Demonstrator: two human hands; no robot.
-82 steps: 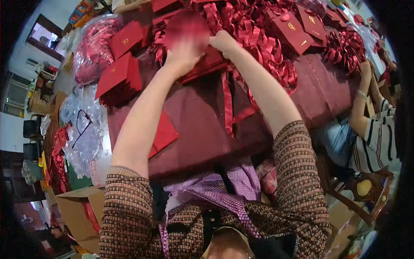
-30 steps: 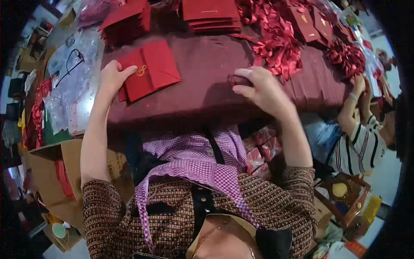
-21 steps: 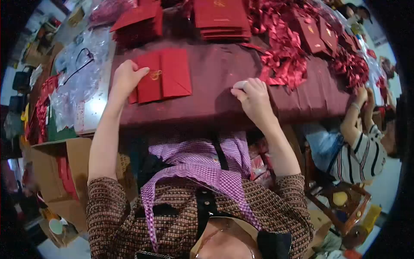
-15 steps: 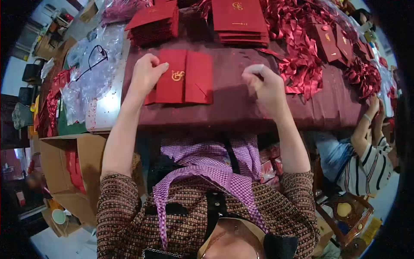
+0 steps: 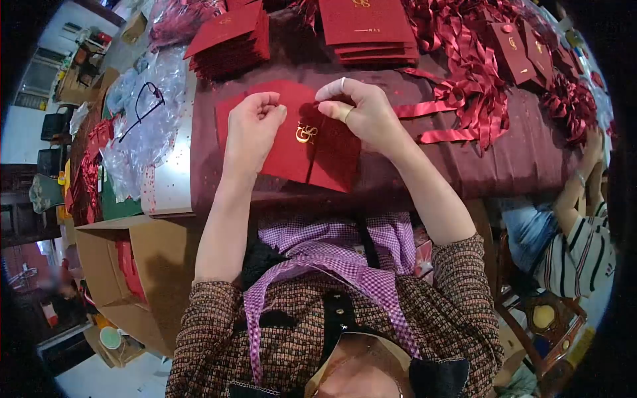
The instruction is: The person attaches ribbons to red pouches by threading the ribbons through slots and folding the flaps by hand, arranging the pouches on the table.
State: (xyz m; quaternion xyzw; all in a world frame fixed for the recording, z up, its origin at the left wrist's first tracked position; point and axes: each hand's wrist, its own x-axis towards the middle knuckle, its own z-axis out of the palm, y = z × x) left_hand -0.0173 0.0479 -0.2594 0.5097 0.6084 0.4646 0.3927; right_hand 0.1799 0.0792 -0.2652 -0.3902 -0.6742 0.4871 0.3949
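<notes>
A flat red paper folder (image 5: 285,156) with gold lettering lies on the dark red table cover, turned at a slant below both hands. My left hand (image 5: 252,129) is over its left part, thumb and forefinger closed in a pinch. At its upper right, my right hand (image 5: 365,113) pinches near the seam that runs down the folder; a ring is on one finger. Whatever lies between the fingertips of either hand is too small or hidden to make out. Behind the folder stand a stack of red folders (image 5: 232,40) on the left and another stack (image 5: 368,30) at the middle.
Loose red ribbons (image 5: 471,99) spread over the right of the table, near finished-looking red bags (image 5: 514,56). Clear plastic wrap (image 5: 133,132) with a black cord lies left. An open cardboard box (image 5: 142,272) stands below. Another person's arm (image 5: 577,182) reaches in at the right.
My right hand has moved left, from bare table cover to the folder's top. My left hand has shifted right and down. The folder has turned clockwise and moved nearer to me.
</notes>
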